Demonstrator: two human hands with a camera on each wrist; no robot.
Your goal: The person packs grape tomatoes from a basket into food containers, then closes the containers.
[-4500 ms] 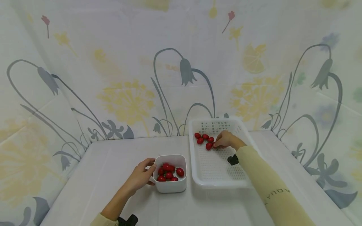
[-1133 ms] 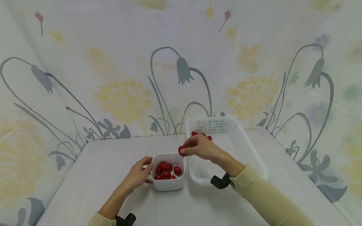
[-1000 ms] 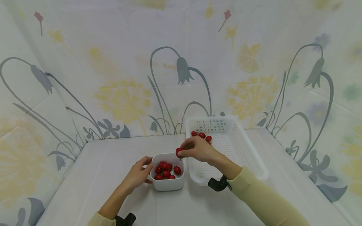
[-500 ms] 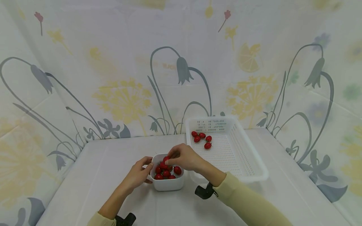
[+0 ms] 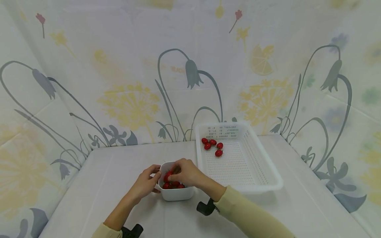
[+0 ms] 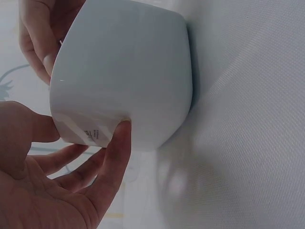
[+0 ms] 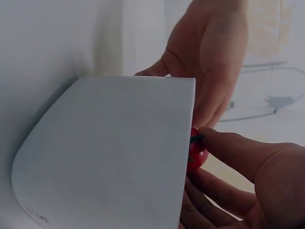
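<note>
A small white square container (image 5: pixel 177 195) stands on the table with several red cherry tomatoes (image 5: pixel 166 186) inside. At its left side my left hand (image 5: pixel 145 185) holds the container, thumb at the rim and fingers against the outer wall. From the right, my right hand (image 5: pixel 187 173) reaches over the rim, fingertips down inside. It pinches a cherry tomato (image 7: pixel 197 155) between thumb and fingers, seen in the right wrist view at the container's opening, green stem showing. My right hand covers part of the container's contents in the head view.
A white perforated plastic basket (image 5: pixel 278 183) stands just right of the container. Several cherry tomatoes (image 5: pixel 218 153) lie in its back left part. Behind the white table (image 5: pixel 116 172) hangs a flower-print cloth (image 5: pixel 131 59).
My right hand has carried a cherry tomato from the basket leftward and lowered it into the container. My left hand has stayed at the container.
</note>
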